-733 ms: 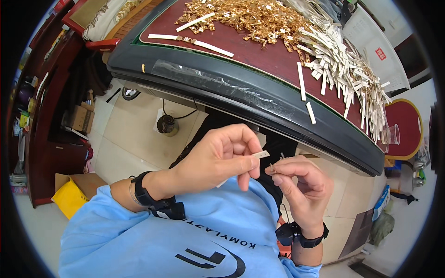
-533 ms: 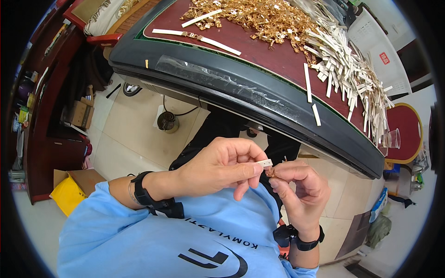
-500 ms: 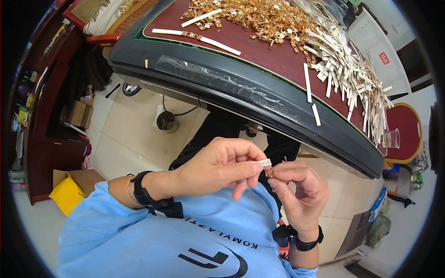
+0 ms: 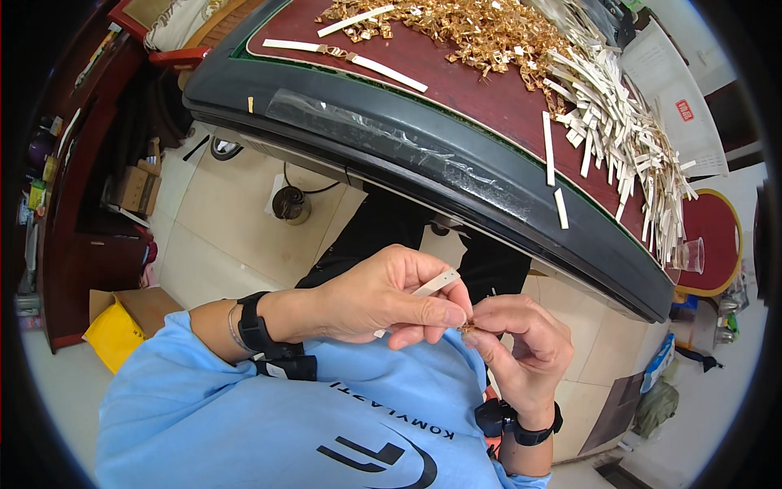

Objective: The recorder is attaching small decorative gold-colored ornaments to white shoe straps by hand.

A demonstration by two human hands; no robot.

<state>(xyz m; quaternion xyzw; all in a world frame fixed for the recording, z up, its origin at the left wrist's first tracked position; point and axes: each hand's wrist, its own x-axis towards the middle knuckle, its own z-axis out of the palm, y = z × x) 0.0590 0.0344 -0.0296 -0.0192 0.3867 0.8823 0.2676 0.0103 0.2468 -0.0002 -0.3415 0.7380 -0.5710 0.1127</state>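
Observation:
Over my lap, my left hand [image 4: 387,297] is closed around a short white strap [image 4: 437,283], whose end with small holes sticks up between the fingers. My right hand [image 4: 525,338] pinches a small gold buckle [image 4: 467,328] between thumb and fingertips. Both sets of fingertips meet at this piece, and they partly cover it. On the dark red tabletop [image 4: 456,94] ahead lie a heap of gold buckles [image 4: 497,41] and a pile of white straps [image 4: 607,122]. Near its left edge, two straps are laid out with gold buckles [image 4: 336,53] between them.
The table's padded black rim [image 4: 358,134] runs across in front of me, with two loose white straps [image 4: 549,151] near it on the right. A clear plastic cup [image 4: 692,255] stands by a red chair [image 4: 710,236]. At left sits a cardboard box [image 4: 151,308] with a yellow bag.
My left hand has turned, so the strap's holed end now points up, away from the buckle. My right fingertips have moved slightly down and left, against the left thumb.

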